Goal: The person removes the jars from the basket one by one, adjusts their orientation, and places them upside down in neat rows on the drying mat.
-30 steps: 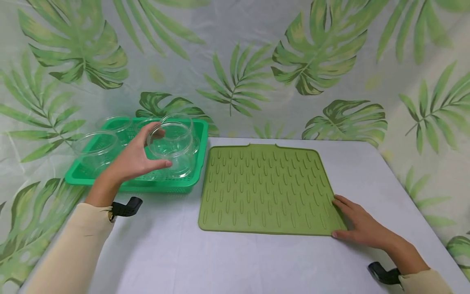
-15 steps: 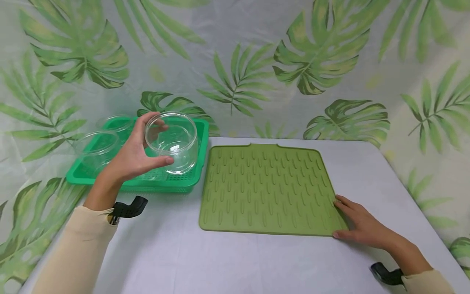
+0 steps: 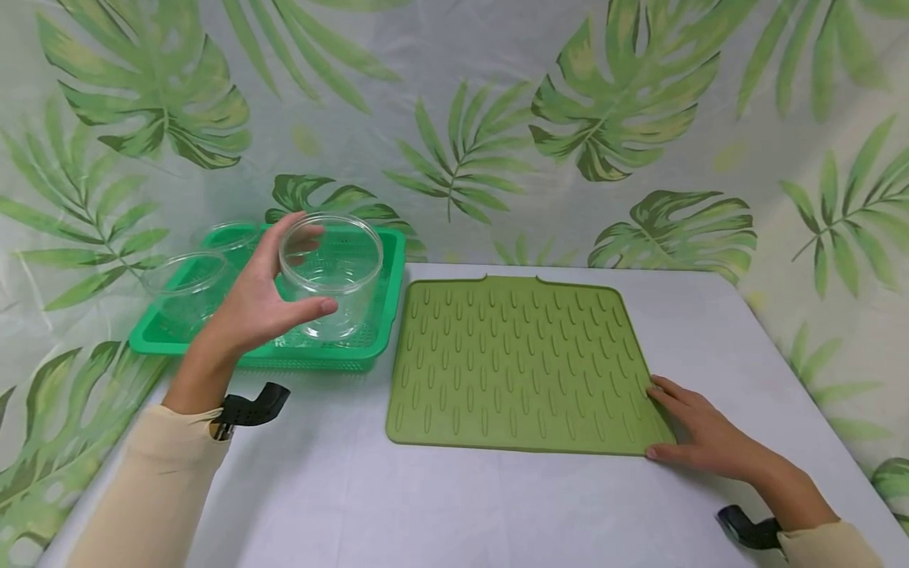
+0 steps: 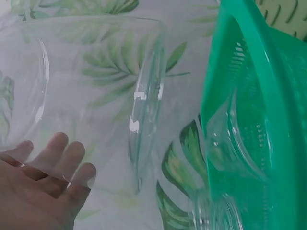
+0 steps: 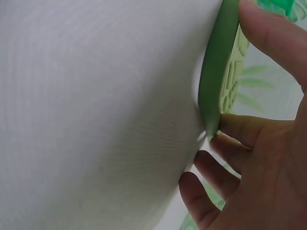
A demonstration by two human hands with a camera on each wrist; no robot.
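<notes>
My left hand [image 3: 259,296] holds a clear, straight-sided round container [image 3: 334,272] with its thumb at the near side and its fingers around the far side. The container overlaps the right part of the green basket [image 3: 387,315] in the head view. In the left wrist view, the left fingertips [image 4: 57,153] show through the clear wall of the container [image 4: 110,76]. My right hand [image 3: 710,438] rests at the right edge of a green ridged mat [image 3: 518,363], its thumb at the near corner. Fingers and thumb touch the mat rim [image 5: 218,72] in the right wrist view.
Two more clear containers, one in front [image 3: 186,292] and one behind [image 3: 230,237], stand in the left part of the basket. The white-covered table [image 3: 461,505] extends around the mat. A leaf-print cloth [image 3: 454,118] hangs behind.
The held container has shifted slightly left and looks larger than a second ago; the rims overlapping it have gone from view. The right hand and mat stay put.
</notes>
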